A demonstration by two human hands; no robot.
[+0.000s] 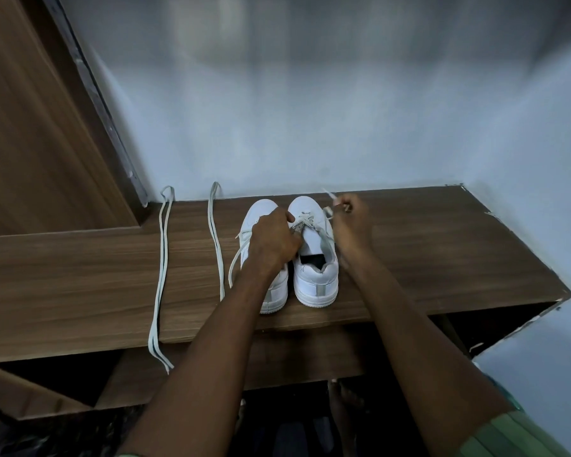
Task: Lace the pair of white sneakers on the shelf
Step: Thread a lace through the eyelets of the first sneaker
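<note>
Two white sneakers stand side by side on the wooden shelf (80,268), toes toward the wall. The right sneaker (315,268) has a white lace (305,221) crossed through its front eyelets. My right hand (350,222) pinches one end of that lace beside the shoe's toe, the tip sticking up. My left hand (274,239) lies over the left sneaker (272,291) and holds the right sneaker's eyelet area; the lace's other end trails down past my left wrist. A spare folded lace (216,239) lies left of the shoes.
Another folded white lace (160,275) lies further left, its ends hanging over the shelf's front edge. A pale wall runs behind and to the right. A wooden panel rises at the left. Darker compartments open below the shelf.
</note>
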